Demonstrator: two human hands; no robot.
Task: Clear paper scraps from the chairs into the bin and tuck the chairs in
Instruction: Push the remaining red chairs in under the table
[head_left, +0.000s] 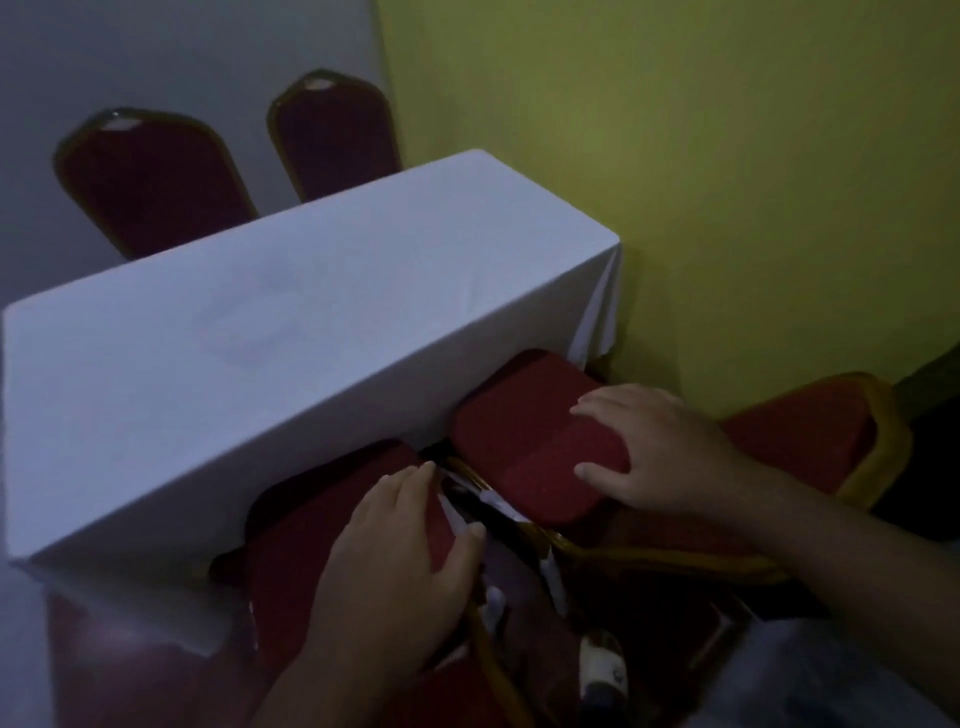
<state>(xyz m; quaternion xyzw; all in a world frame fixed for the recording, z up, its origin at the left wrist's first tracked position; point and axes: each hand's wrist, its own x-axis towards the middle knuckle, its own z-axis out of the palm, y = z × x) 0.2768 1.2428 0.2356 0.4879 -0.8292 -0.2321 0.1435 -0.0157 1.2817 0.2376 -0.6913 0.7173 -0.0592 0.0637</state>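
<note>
- White cloth covers the table (291, 322); two far chairs (156, 182) sit tucked behind it.
- Your left hand (395, 551) lies on the near left seat (311, 525), fingers loosely curled beside paper scraps (470, 501) in the gap; whether it grips any, can't tell.
- Scraps look thin, light and tearable: pinch gently at an exposed edge.
- Your right hand (660, 452) rests open, flat on the right seat (535, 441).

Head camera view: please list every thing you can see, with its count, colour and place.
table: one, white cloth over it, centre left
near chairs: two, red seats with gold frames, at the table's near side
far chairs: two, red backs with gold rims, behind the table
paper scraps: a few, white, in the gap between the near chairs
wall: one, yellow-green, right
left hand: one, on the left seat's edge, at the scraps
right hand: one, flat on the right seat
</note>
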